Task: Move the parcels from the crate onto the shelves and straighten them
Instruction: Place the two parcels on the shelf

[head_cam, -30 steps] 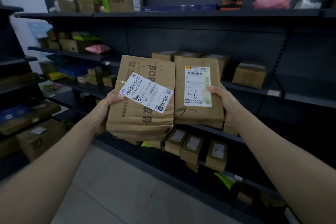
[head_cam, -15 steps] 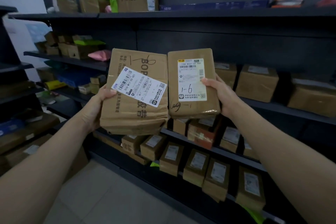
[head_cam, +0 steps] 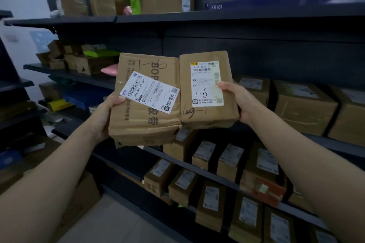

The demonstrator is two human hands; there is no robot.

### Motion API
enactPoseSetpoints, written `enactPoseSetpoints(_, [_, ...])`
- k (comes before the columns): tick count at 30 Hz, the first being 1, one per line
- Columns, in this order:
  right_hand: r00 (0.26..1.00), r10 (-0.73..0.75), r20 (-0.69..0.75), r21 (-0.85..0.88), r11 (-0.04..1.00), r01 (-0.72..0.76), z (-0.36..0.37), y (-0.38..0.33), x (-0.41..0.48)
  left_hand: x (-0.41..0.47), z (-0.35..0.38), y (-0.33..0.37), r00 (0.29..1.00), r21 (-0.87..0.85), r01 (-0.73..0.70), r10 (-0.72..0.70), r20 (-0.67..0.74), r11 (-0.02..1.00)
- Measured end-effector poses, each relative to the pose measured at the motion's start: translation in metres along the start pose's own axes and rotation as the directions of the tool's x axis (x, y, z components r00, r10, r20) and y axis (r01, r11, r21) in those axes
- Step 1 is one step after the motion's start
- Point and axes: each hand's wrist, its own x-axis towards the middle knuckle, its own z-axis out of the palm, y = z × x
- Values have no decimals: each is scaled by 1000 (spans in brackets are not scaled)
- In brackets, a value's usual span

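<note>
Now: left hand [head_cam: 105, 116] grips larger parcel [head_cam: 146, 100], right hand [head_cam: 238, 100] grips "1-6" parcel [head_cam: 207, 90]; parcels touch, raised before dark shelving [head_cam: 256, 19].

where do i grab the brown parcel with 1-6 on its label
Take the brown taped parcel marked 1-6 by its right long edge, coming from the right, thumb on the labelled face, as the right hand does. It is a flat upright slab, and its left edge meets the larger brown parcel in the left hand.
</note>
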Motion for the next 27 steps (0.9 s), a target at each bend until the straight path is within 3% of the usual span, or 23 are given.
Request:
enactPoseSetpoints(12, [968,64,-242,-38,996,-76,59,-4,75,169,-43,28,956,75,71,-89,280,995])
enactPoseSetpoints(21, [894,190,-407,-132,956,-263,50,-10,119,243,-22,27,906,55,209,-215,364,976])
enactPoseSetpoints(27, [858,236,-456,-217,906,-364,54,-16,143,279,-19,35,892,78,281,-290,347,957])
